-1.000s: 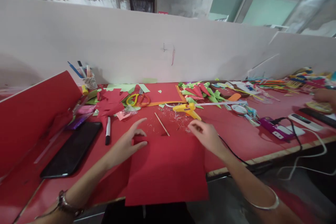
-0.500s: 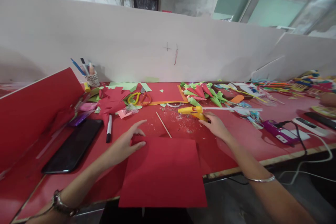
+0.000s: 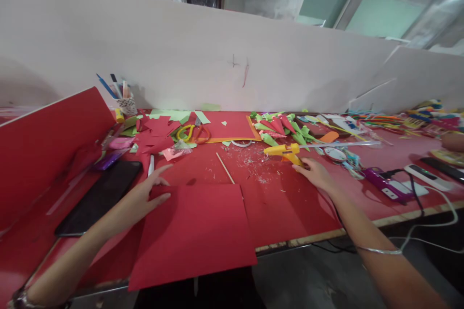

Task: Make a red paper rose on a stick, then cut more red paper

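Observation:
My right hand (image 3: 314,174) has its fingers closed on the handle end of a yellow hot glue gun (image 3: 282,150). A long clear glue stick (image 3: 340,144) juts from its back, and its nozzle points left over the table. My left hand (image 3: 150,190) rests at the upper left corner of a large red paper sheet (image 3: 199,231), thumb and fingers apart, the thumb over the sheet. This sheet overhangs the table's front edge. Just beyond it lies a thin wooden stick (image 3: 225,168), its near end by the sheet's top edge. Part of a marker (image 3: 151,164) shows behind my left fingers.
A black phone (image 3: 103,198) lies at left, with scissors (image 3: 194,133) and red paper scraps (image 3: 159,128) behind. Green and red paper cones (image 3: 281,128) are piled beyond the glue gun. A purple power strip (image 3: 386,185) with cables sits right. Another person's hand (image 3: 453,141) shows far right.
The red sheet and my left hand have shifted left, and the sheet has turned slightly. My right hand has moved right and a little toward me with the glue gun.

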`<act>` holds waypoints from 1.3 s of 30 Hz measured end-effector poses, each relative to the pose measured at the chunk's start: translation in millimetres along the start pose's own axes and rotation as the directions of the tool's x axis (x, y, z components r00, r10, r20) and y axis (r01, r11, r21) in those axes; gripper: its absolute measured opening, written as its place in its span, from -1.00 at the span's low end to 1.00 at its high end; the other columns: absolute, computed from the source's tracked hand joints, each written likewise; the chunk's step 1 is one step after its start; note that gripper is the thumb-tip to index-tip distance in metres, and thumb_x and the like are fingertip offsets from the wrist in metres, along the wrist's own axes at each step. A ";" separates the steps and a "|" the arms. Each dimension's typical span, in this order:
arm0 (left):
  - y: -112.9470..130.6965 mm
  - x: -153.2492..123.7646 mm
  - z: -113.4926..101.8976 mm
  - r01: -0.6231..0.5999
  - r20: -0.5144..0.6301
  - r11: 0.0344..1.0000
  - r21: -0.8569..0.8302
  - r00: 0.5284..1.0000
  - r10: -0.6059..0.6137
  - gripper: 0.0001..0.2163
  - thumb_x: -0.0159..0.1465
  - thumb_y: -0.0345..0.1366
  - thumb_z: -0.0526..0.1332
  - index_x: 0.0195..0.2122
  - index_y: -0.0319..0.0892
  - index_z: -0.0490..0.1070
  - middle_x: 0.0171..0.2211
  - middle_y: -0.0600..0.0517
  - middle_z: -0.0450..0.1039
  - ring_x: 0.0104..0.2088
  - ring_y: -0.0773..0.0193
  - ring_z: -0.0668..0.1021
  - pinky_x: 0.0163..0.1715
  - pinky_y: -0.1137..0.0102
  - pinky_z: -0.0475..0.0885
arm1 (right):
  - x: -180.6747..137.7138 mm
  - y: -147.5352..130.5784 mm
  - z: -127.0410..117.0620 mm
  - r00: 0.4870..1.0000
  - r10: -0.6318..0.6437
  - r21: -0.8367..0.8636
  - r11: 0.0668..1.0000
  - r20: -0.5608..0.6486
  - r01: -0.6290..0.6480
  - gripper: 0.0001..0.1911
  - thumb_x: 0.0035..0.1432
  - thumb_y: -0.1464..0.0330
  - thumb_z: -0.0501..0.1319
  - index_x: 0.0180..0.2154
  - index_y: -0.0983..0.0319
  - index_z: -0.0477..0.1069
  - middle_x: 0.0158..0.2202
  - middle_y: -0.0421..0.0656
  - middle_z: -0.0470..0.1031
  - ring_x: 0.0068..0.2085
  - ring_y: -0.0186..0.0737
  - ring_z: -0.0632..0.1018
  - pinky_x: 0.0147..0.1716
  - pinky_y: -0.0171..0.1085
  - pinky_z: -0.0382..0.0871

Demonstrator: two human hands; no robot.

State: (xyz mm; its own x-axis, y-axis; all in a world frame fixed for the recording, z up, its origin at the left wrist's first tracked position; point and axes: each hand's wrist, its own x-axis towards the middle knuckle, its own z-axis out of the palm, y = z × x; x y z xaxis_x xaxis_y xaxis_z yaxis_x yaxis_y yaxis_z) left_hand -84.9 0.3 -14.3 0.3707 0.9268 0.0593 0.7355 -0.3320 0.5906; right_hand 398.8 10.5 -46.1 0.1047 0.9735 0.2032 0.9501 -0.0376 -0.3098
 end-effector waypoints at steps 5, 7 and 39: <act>-18.8 -1.2 1.2 -0.086 0.073 0.990 0.110 0.994 0.078 -0.71 0.21 -0.18 0.03 -0.05 -0.06 0.30 -0.09 -0.01 0.40 -0.11 0.13 0.44 -0.08 0.27 0.30 | -15.7 -21.8 -8.2 0.999 0.039 -0.177 0.983 -0.036 -0.045 -0.76 0.01 0.26 0.14 -0.33 0.32 0.36 -0.30 0.07 0.41 -0.22 0.00 0.42 -0.33 -0.19 0.25; -22.7 -0.8 3.2 -0.119 0.100 0.987 0.106 0.989 0.108 -0.75 0.22 -0.19 0.02 -0.11 -0.04 0.33 -0.10 0.02 0.40 -0.09 0.16 0.43 -0.05 0.29 0.28 | -28.9 -43.4 -15.6 0.997 0.059 -0.389 0.918 -0.049 -0.073 -0.81 0.00 0.31 0.17 -0.38 0.33 0.38 -0.30 0.13 0.40 -0.17 0.09 0.41 -0.38 -0.17 0.25; -10.5 -9.8 13.0 -0.041 -0.015 0.999 -0.027 0.999 0.041 -0.65 0.15 -0.23 0.06 -0.02 -0.13 0.23 -0.34 0.03 0.45 -0.38 0.25 0.50 -0.36 0.42 0.36 | 79.6 -277.7 43.1 0.924 -0.347 0.131 0.935 0.159 0.329 -0.69 0.20 0.26 -0.07 -0.26 0.32 0.33 -0.32 -0.03 0.46 -0.32 -0.22 0.46 -0.44 -0.36 0.16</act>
State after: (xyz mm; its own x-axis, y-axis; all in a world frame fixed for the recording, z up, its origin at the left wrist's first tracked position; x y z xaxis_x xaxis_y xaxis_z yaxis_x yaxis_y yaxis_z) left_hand -88.9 -7.5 -31.6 0.3919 0.9150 0.0957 0.7040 -0.3652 0.6091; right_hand 130.6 108.2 16.0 -0.2801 0.9486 0.1473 0.8844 0.3146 -0.3449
